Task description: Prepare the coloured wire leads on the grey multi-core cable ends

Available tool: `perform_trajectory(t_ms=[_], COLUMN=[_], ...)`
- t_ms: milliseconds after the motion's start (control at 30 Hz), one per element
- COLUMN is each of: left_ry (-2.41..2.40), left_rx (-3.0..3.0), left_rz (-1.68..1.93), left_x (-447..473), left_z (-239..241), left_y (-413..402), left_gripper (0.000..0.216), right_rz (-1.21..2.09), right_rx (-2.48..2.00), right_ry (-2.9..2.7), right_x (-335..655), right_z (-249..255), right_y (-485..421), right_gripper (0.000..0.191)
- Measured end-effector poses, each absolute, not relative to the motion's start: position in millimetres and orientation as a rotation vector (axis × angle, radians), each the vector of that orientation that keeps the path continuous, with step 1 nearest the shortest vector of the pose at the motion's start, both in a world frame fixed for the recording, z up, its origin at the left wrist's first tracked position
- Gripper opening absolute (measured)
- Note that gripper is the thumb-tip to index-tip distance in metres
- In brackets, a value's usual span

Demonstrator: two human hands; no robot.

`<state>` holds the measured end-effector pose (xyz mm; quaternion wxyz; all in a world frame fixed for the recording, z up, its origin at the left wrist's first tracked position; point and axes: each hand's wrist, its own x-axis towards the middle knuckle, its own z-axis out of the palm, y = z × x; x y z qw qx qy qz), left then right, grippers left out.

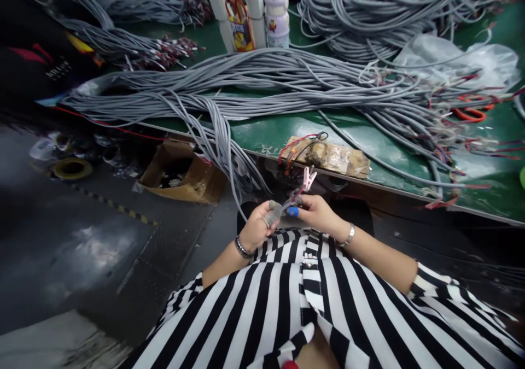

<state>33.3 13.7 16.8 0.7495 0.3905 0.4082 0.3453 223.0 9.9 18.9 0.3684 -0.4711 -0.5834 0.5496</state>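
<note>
Setting: a workshop with a green tabletop (287,131) on the far side, heaped with cable bundles (254,79), and dark floor to the left.
Left hand (255,228): fingers closed around the end of one grey cable (274,212), near the lap and below the tabletop edge.
Right hand (319,214): fingers, one wearing a blue cot (292,211), pinch that cable's thin wires just below a pink clip (308,177).
Progress: probably one cable among many; which of the heap are done, I cannot tell.
Hidden: the wire tips are too small to read, and the frame cuts off the heap at the far right.

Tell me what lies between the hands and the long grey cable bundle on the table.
A brown taped block with red and black wires, at the green table's edge, in the head view.
</note>
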Motion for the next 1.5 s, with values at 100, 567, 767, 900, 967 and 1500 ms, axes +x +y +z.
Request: perform_trajectory(t_ms=[100,567,767,900,967,1500], left_ry=[0.776,1.128,1.128,1.097,1.079,0.729], left_rx=[0.612,1.418,1.769,1.968,2.048,1.206], left_rz=[0.862,0.824,0.702,0.621,0.57,0.558], left_x=[26,29,32,38,40,12], left_z=[20,24,34,37,38,16], left_y=[22,12,12,11,11,10], left_gripper=[0.026,0.026,0.02,0.017,0.017,0.034], right_rz=[1.473,1.172,1.114,0.909,0.885,1.732], right_rx=[-1.242,-1.338,-1.291,-1.397,-1.396,-1.122], right_ry=[-1.362,-1.488,-1.59,-1.897,-2.039,-1.43], right_x=[237,284,292,284,280,213], right_z=[11,20,40,52,56,6], right_y=[5,-8,-13,-11,-8,6], right_gripper=[0.035,0.041,0.045,0.034,0.022,0.052])
